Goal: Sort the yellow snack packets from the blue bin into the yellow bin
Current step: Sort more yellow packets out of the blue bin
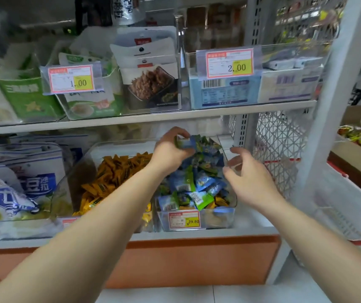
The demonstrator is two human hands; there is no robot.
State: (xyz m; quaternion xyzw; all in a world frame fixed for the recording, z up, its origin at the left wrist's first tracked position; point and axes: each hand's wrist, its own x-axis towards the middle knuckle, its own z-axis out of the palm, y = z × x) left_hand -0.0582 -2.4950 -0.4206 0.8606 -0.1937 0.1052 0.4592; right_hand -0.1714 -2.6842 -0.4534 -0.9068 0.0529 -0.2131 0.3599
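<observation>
Few yellow snack packets [220, 202] are lying at blue bin [217, 221] front; left hand [170, 150] is gripping blue packets [186, 142] over bin rear, right hand [246, 172] is hovering slack, empty.

On the upper shelf [175, 116] we see green pouches [27, 95], a dark-fronted snack pouch [151, 85] and pale blue boxes [223, 94], with a 1.00 price tag [71, 79] and a 2.00 price tag [229, 63] clipped in front. Lower left lie blue-and-white bags [28, 171]. At right we see a white crate [350, 206] and a cardboard box [354, 159].
</observation>
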